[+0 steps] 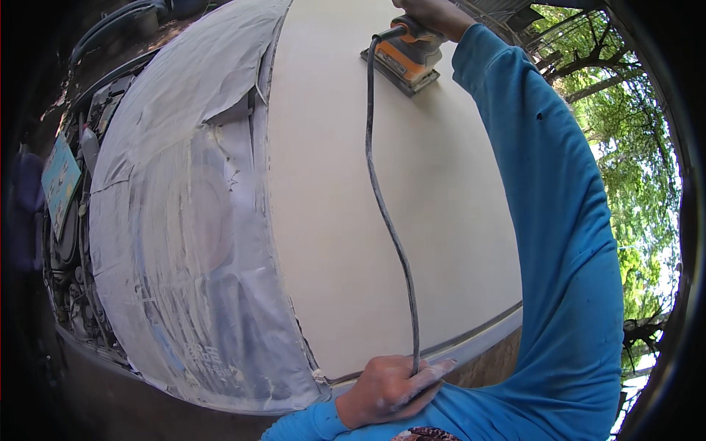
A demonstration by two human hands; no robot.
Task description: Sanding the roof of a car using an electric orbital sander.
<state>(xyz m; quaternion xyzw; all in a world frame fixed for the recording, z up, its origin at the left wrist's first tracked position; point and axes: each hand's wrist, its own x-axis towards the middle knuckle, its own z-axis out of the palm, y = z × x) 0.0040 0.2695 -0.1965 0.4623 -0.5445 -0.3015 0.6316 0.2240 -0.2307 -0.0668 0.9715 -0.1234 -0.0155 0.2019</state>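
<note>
Sander [412, 57]: sits, orange and gray, with its flat dark base down on the pale panel [331, 184], near the top of the view.
Right hand [432, 16]: grips the sander's body from above; fingers closed around it, partly cut off by the upper edge.
Cord [384, 202]: leaves the sander's end, hangs in a gentle bend across the panel, and runs down to the left hand [386, 391].
Left fingers: curl around the cord, dusted with whitish powder, near the panel's lower edge.
Blue sleeve [551, 191]: arches up the right side, with a small dark hole.
Masking sheet [176, 242]: lies beside the panel on the left, wrinkled, streaked, torn near the seam.
Engine parts [70, 272]: show beyond the sheet, with a light blue card [61, 180] on top.
Trees [640, 162]: stand far right, bright green.
</note>
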